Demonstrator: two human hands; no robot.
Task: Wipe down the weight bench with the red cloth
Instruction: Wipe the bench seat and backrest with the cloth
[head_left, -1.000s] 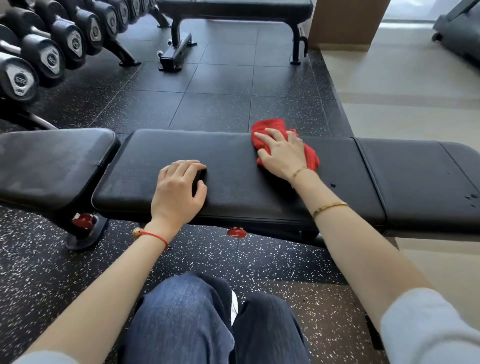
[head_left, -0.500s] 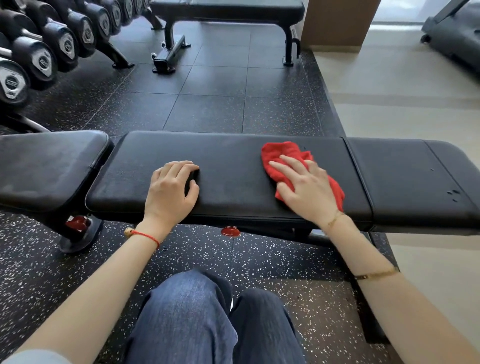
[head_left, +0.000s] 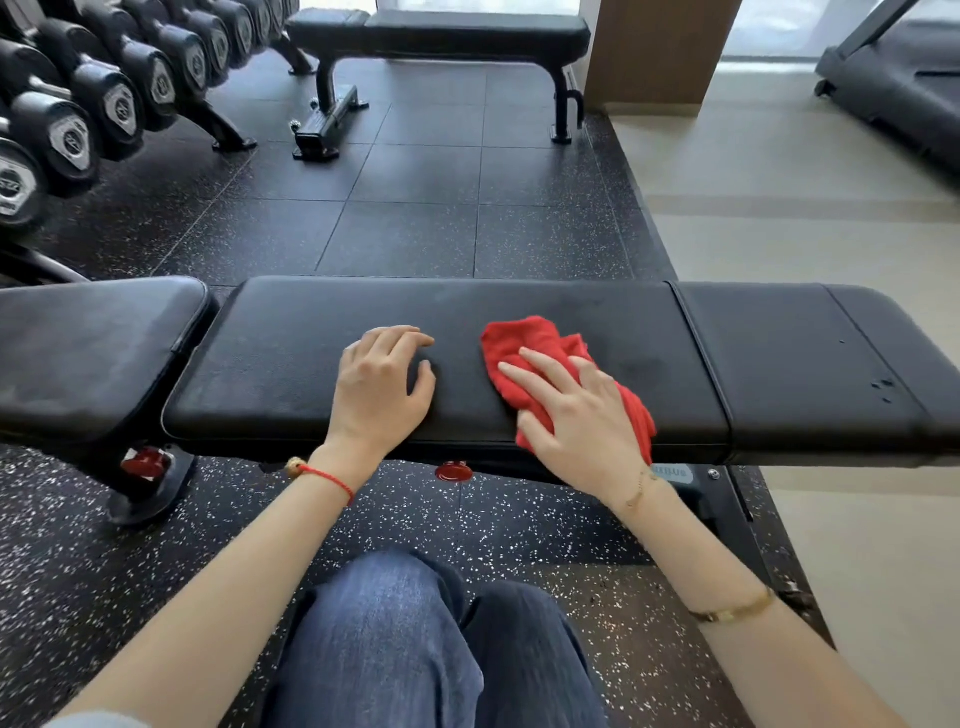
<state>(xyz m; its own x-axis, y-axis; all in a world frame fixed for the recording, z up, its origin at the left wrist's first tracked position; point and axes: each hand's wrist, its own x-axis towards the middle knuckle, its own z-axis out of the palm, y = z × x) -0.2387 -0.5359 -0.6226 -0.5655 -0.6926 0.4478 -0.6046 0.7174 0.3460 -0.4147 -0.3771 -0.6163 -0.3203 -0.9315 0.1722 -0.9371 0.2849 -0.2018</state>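
Note:
A black padded weight bench (head_left: 291, 353) runs left to right across the middle of the head view. The red cloth (head_left: 524, 343) lies crumpled on its long centre pad, near the front edge. My right hand (head_left: 576, 415) presses flat on the cloth with fingers spread, covering its near part. My left hand (head_left: 379, 387) rests palm down on the bare pad just left of the cloth, fingers loosely curled, holding nothing.
A dumbbell rack (head_left: 78, 124) lines the far left. A second bench (head_left: 441, 36) stands at the back. A wooden pillar (head_left: 660, 52) and a treadmill (head_left: 893, 78) sit at the far right. My knees (head_left: 415, 649) are on the speckled floor below.
My right hand has dragged the cloth from the pad's far edge toward the near edge, then a little leftward toward my left hand. The left hand has stayed in place.

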